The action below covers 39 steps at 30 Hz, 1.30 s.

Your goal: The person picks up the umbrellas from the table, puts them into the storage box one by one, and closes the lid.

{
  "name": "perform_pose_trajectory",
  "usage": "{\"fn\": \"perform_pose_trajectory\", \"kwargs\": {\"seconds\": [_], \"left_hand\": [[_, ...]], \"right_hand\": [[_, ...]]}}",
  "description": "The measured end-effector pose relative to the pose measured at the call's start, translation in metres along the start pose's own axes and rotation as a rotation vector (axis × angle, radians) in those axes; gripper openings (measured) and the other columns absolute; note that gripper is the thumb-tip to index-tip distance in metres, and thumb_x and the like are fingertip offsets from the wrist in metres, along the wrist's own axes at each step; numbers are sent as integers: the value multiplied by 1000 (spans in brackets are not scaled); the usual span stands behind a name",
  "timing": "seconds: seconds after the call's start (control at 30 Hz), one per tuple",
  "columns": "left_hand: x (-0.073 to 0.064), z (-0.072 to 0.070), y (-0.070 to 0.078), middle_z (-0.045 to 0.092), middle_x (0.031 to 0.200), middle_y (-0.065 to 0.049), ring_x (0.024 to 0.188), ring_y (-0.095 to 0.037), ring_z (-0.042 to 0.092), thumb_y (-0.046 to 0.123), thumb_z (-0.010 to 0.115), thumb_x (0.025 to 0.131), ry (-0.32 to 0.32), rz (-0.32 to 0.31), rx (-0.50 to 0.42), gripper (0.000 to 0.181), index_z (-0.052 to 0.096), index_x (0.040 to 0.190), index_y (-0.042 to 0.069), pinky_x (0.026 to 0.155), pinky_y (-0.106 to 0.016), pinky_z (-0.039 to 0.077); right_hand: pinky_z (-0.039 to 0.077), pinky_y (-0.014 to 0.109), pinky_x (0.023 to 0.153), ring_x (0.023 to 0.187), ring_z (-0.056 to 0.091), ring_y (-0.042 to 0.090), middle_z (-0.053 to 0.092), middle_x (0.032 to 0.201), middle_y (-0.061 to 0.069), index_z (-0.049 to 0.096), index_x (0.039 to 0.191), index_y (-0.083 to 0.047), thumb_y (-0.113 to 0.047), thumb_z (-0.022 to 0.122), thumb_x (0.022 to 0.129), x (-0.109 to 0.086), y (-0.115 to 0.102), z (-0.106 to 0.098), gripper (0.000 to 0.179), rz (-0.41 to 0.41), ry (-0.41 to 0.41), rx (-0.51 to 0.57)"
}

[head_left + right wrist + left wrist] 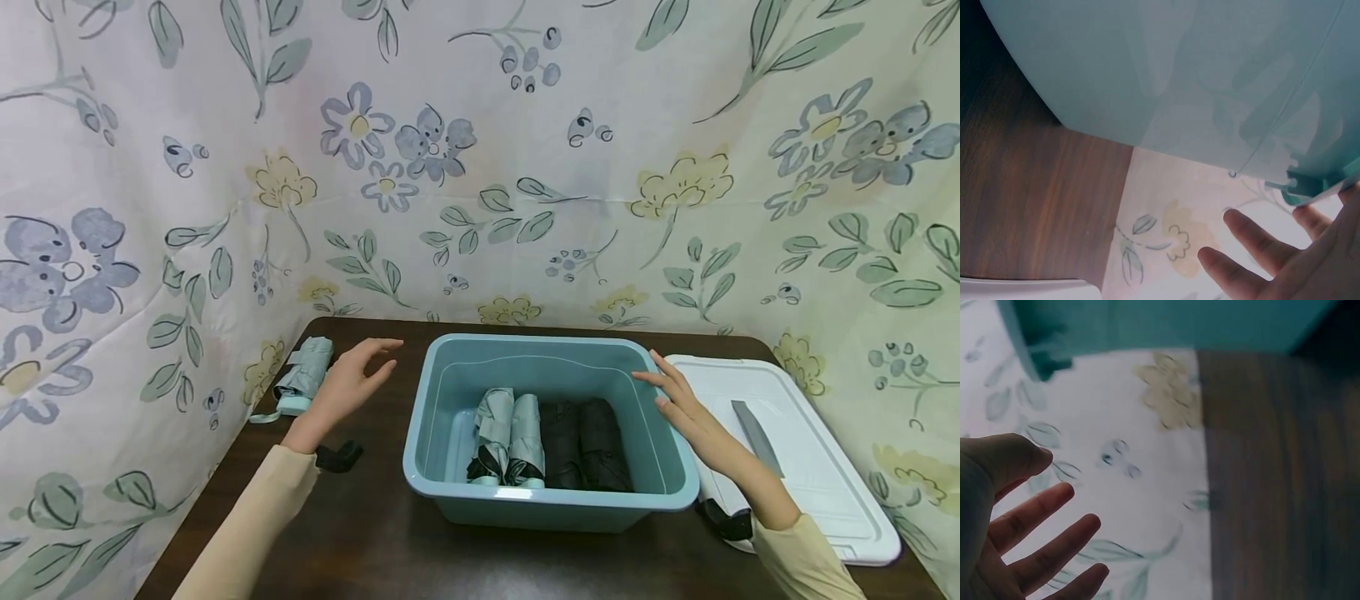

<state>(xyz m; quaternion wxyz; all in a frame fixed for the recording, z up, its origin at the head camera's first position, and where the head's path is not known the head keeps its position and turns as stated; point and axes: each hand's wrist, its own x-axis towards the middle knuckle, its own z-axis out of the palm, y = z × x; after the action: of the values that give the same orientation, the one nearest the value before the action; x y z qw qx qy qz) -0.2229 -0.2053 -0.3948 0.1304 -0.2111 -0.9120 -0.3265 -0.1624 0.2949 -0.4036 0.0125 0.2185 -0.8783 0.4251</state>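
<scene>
A blue-green plastic bin (536,512) stands on the dark wooden table. Inside it lie two pale folded umbrellas (527,433) and, beside them on the right, two black rolled bundles (603,446) that look like folded umbrellas. Another pale folded umbrella (307,367) with a wrist strap lies at the table's left edge. My left hand (348,387) hovers between that umbrella and the bin, its fingers loose and holding nothing. At the bin's right rim is my right hand (697,421), fingers spread and extended over the edge; the right wrist view shows them close to the rim's corner.
To the right of the bin lies a white lid (817,467) with a grey strip (757,437) on it, partly behind my right forearm. Flower-patterned cloth (510,250) hangs behind the table and along both sides.
</scene>
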Motion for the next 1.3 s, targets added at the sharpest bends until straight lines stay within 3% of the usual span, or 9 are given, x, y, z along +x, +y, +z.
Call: {"fn": "perform_pose_trajectory", "kwargs": {"seconds": [0.37,0.7,1.0,1.3], "left_hand": [[-5,4,-39,57,122,-9,105,-30,57,20,57,93,-17,1,207,34,56,127,14,80,-48,48],[-1,-1,-70,57,117,-16,103,-36,55,14,59,91,-37,25,306,35,56,125,9,83,-51,45],[2,-7,-96,51,125,-22,112,-41,49,13,58,91,-70,-28,373,42,48,132,4,90,-54,41],[1,-8,-117,50,126,-22,111,-41,50,12,57,91,-57,-32,437,40,51,129,3,86,-55,42]], "right_hand": [[12,78,87,139,-3,42,-3,156,4,37,141,-15,-17,36,100,-1,-3,-1,41,2,-3,4],[13,78,87,139,-3,41,-3,156,2,36,141,-17,-16,36,100,0,-2,-2,41,-5,-3,6],[12,78,87,139,-3,41,-3,156,2,37,141,-17,-16,36,100,0,0,-1,41,-4,-1,3],[12,78,87,139,-3,41,-3,156,4,37,141,-16,-16,36,100,0,1,-1,41,-10,-2,-1]]}}
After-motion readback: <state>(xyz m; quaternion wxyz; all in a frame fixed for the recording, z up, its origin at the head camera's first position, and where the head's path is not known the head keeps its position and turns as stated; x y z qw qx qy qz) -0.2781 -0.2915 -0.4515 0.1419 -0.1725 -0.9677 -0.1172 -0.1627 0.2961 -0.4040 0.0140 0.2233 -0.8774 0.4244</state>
